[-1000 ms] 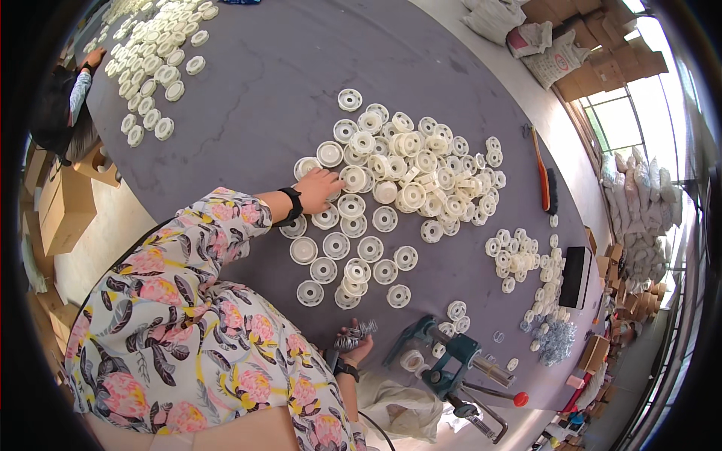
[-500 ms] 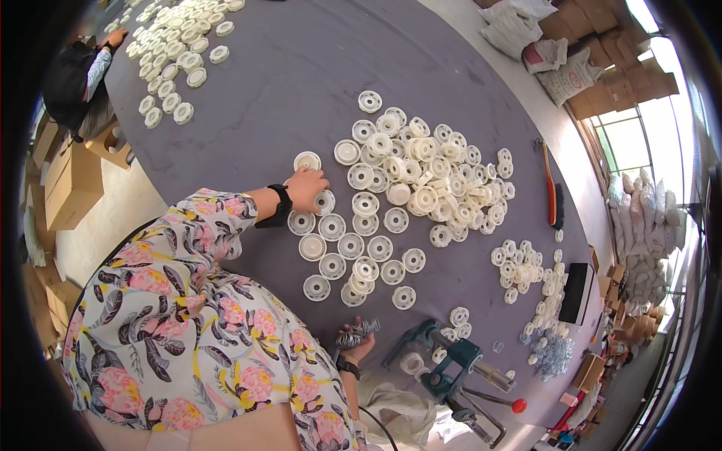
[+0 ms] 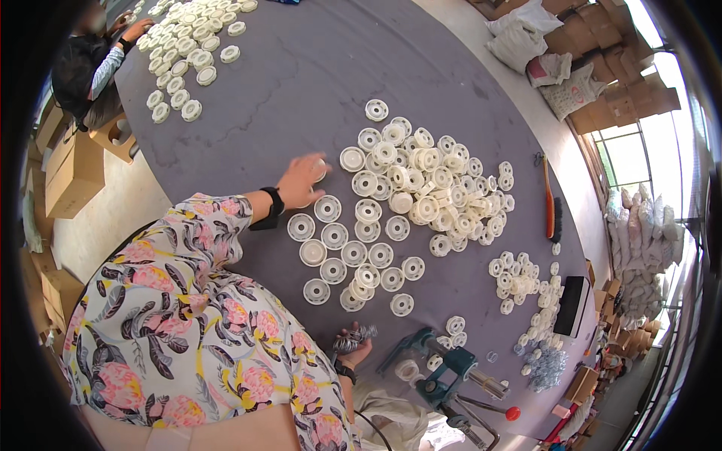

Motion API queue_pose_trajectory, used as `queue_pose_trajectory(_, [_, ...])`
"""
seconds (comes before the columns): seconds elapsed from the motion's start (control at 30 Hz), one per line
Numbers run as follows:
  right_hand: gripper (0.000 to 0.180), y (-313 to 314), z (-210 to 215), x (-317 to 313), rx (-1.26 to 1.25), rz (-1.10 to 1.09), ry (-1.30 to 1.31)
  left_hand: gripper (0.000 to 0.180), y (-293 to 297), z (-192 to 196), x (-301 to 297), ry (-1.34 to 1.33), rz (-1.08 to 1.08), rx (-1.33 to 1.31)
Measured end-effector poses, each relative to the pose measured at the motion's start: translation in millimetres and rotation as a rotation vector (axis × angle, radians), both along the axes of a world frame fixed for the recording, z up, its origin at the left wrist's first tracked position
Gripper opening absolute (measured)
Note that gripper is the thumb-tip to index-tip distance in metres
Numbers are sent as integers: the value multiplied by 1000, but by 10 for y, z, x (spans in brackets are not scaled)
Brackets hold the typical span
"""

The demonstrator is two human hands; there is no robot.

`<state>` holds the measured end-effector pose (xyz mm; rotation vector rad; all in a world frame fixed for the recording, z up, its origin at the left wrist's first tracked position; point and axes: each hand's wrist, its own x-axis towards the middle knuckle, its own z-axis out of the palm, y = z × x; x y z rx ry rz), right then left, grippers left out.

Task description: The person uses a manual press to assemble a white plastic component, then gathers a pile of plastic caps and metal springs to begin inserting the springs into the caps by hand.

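Observation:
My left hand (image 3: 299, 182) reaches over the table with its fingers stretched out, somewhat blurred. Its fingertips are over a white plastic disc (image 3: 321, 171) that they partly cover; I cannot tell whether they touch it. Just nearer lie several loose white ring-shaped wheels (image 3: 328, 208), spread flat in rough rows. My right hand (image 3: 361, 352) is closed around a bunch of metal coil springs (image 3: 347, 342), low by the table's near edge. Right of it stands a green hand press (image 3: 444, 368) with a red-knobbed lever (image 3: 513, 413).
A large heap of white wheels (image 3: 427, 207) lies mid-table. Smaller white parts (image 3: 519, 276), a pile of springs (image 3: 547, 367), a black box (image 3: 573, 304) and a brush (image 3: 553, 210) are farther right. A co-worker's hand (image 3: 138, 30) is by more discs (image 3: 192, 110) at far left.
My left hand has moved off the wheel it covered, slightly away from me and left, its fingers now spread. My right hand still holds the springs. The whole view has shifted slightly.

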<state>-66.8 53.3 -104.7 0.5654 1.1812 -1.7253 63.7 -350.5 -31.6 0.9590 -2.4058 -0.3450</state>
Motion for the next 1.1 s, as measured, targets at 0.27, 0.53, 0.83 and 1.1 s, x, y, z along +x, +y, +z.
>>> queue_pose_trajectory(0.27, [59, 71, -33, -20, -6, 10, -40, 54, -260, 14, 147, -11, 3, 573])
queue_pose_trajectory(0.53, [47, -136, 207, -43, 0, 47, 102, 62, 19, 84, 325, -76, 234, 185])
queue_pose_trajectory(0.83, [30, -1445, 1371, 76, -253, 642, 235, 42, 1097, 947, -66, 246, -673, 1013])
queue_pose_trajectory(1.1, [33, -1498, 1424, 381, -173, 665, 243, 31, 1159, 1047, 255, 5, -295, 958])
